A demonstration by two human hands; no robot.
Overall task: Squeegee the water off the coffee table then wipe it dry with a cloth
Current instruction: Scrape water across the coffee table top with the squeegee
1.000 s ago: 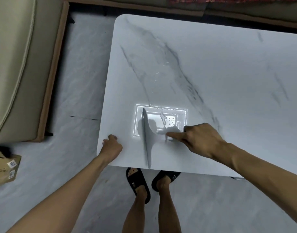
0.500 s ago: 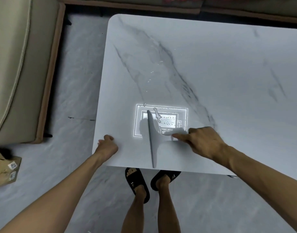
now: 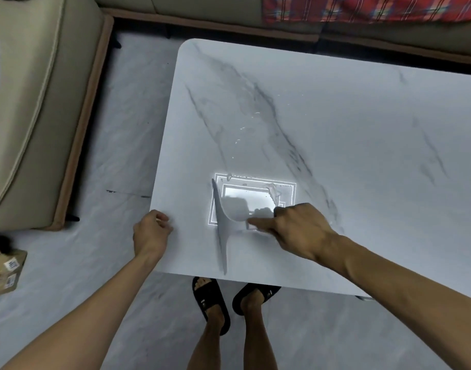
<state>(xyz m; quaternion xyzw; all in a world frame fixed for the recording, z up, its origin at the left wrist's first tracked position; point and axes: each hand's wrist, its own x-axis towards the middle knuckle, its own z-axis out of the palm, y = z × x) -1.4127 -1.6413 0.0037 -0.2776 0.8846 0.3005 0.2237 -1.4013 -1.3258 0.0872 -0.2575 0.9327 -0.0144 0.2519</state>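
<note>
Squeegee [image 3: 223,236] looked light and stiff; right hand [image 3: 295,231] gripped its handle, left hand [image 3: 151,232] rested loosely curled on table [image 3: 335,129] edge.

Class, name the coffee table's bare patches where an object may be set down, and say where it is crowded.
Bare: the coffee table right of the grey vein, out to the far edge. Crowded: the near left corner, where the right hand holds the squeegee and the left hand meets the edge.

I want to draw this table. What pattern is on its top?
The coffee table is white marble-look with grey veins; head view shows it best.
</note>
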